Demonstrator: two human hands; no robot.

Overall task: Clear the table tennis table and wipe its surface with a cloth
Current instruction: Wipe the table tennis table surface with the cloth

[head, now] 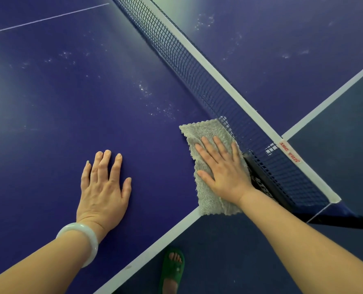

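Observation:
A grey fluffy cloth (206,132) lies on the blue table tennis table (70,98), close to the net (218,90) and reaching the table's white side edge. My right hand (222,168) presses flat on the cloth with straight fingers, right beside the net's black clamp. My left hand (103,187) rests flat on the bare table surface to the left, fingers spread, holding nothing. A pale bangle sits on that wrist. Whitish dusty smudges (163,109) dot the surface beyond the cloth.
The net runs diagonally from top centre to its post bracket (341,219) overhanging the table's side at the right. More smudges mark the far half (204,22). Below the table edge is dark floor, with my foot in a green sandal (173,268).

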